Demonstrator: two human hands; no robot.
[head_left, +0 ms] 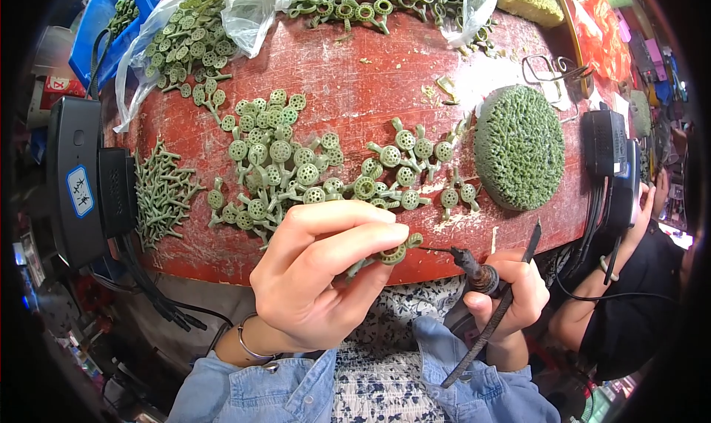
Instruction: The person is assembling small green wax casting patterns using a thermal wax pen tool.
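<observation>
My left hand [318, 275] pinches a small green wax ring piece [391, 254] with a stem, held just in front of the red table's near edge. My right hand [511, 297] grips a dark heated pen tool [474, 264] whose thin tip points left at the green piece, almost touching it. A black cord [492, 323] runs from the tool down past my wrist. Many matching green round pieces [296, 168] lie scattered on the red table [355, 90] just beyond my hands.
A green domed disc [520, 148] rests right of centre. Loose green stems [159, 193] are piled at the left. Clear plastic bags [200, 38] of green pieces sit at the back. Black boxes [78, 179] with cables flank both sides. Another person's arm [592, 304] is at the right.
</observation>
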